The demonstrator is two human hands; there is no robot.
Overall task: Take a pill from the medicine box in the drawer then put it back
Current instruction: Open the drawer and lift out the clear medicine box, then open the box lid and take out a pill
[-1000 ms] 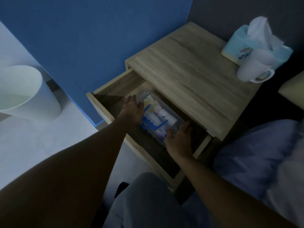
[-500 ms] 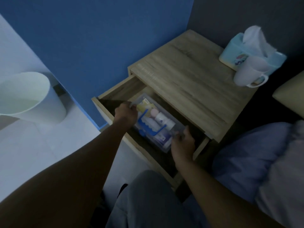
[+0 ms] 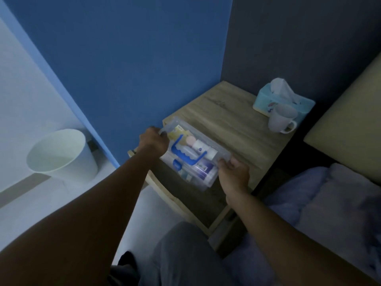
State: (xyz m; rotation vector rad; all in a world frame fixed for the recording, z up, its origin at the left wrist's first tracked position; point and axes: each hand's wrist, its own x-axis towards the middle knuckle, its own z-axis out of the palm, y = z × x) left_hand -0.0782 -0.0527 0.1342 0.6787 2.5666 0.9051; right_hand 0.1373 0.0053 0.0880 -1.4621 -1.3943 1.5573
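A clear plastic medicine box (image 3: 206, 149) with a blue handle on its lid hangs in the air above the open drawer (image 3: 183, 201) of a wooden nightstand. Small bottles and packets show through its lid. My left hand (image 3: 153, 141) grips the box's far left end. My right hand (image 3: 233, 172) holds its near right end. The box is tilted, partly over the nightstand top (image 3: 233, 124). No single pill can be made out.
A tissue box (image 3: 288, 100) and a white mug (image 3: 281, 118) stand at the back right of the nightstand top. A white waste bin (image 3: 61, 155) is on the floor at the left. A bed with blue bedding (image 3: 329, 203) lies to the right. My knee (image 3: 185, 254) is below the drawer.
Both hands closed on the medicine box inside the drawer and lifted it up and out, toward the nightstand top. The camera has tilted upward.
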